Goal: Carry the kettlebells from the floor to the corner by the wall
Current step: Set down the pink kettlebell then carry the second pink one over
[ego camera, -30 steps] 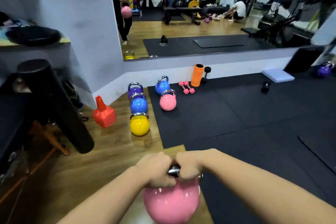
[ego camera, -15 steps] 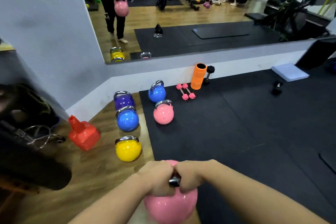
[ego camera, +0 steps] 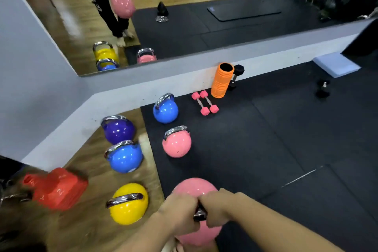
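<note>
My left hand (ego camera: pixel 180 214) and my right hand (ego camera: pixel 217 208) both grip the steel handle of a large pink kettlebell (ego camera: pixel 194 189), held off the floor at the bottom of the view. Ahead on the floor by the wall corner stand several kettlebells: a yellow one (ego camera: pixel 128 205), a blue one (ego camera: pixel 124 157), a purple one (ego camera: pixel 118 130), a second blue one (ego camera: pixel 165 109) and a smaller pink one (ego camera: pixel 177 143). The held kettlebell hangs just right of the yellow one and short of the small pink one.
A red block-shaped weight (ego camera: pixel 57 187) sits at the left on the wood floor. Two pink dumbbells (ego camera: pixel 205 102), an orange foam roller (ego camera: pixel 222 80) and a black dumbbell (ego camera: pixel 236 75) lie along the white wall base (ego camera: pixel 126 96). A wall mirror (ego camera: pixel 184 10) hangs above. Black mat (ego camera: pixel 276 139) covers the right.
I have moved closer to the corner with the pink kettlebell in both hands; the floor kettlebells now appear much nearer and larger.
</note>
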### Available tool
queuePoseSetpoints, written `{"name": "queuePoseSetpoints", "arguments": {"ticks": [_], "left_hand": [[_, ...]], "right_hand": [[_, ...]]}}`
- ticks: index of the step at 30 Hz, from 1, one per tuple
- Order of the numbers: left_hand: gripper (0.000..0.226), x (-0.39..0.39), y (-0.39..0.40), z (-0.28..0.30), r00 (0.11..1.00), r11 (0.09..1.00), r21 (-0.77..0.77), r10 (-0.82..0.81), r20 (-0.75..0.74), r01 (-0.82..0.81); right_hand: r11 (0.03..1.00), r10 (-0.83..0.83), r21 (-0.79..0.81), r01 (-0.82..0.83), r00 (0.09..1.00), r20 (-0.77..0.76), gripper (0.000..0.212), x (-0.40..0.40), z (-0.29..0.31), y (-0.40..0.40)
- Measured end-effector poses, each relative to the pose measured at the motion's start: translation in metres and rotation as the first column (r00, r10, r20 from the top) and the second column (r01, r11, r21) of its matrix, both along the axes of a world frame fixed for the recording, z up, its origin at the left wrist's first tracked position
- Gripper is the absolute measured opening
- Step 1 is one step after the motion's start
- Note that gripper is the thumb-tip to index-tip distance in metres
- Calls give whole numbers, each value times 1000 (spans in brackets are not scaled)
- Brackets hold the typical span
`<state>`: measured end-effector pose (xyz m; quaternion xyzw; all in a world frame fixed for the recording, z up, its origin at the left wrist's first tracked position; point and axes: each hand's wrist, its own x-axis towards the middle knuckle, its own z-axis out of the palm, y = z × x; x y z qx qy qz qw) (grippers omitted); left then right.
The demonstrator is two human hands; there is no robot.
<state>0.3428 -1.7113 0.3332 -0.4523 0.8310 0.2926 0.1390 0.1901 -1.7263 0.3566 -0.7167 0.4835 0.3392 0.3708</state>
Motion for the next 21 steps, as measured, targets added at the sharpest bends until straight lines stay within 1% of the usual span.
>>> {"name": "queuePoseSetpoints", "arguments": {"ticks": [3, 6, 9, 12, 17, 21], "left_hand": [[26, -12, -47, -47, 999, 1000, 2, -19, 33, 19], [27, -18, -87, -95, 999, 1000, 14, 7, 53, -8], [26, -20, -120, -149, 997, 998, 53, 43, 62, -46], [25, -22, -142, -204, 994, 992, 94, 81, 72, -88], [30, -25, -171, -298, 984, 974, 141, 171, 55, -177], [29, -22, -179, -358, 969, 947, 205, 240, 59, -247]], "right_hand": [[1000, 23, -16, -23, 1000, -4, 30, -7, -38, -48], [998, 50, -24, -50, 999, -10, 31, -12, -84, -90], [999, 54, 1, -54, 999, -6, 29, -12, -138, -126], [997, 71, 22, -70, 997, -16, 29, -13, -191, -153], [995, 103, -3, -103, 993, -62, 31, -14, -279, -189], [992, 124, 5, -124, 990, -73, 27, -7, -341, -200]]}}
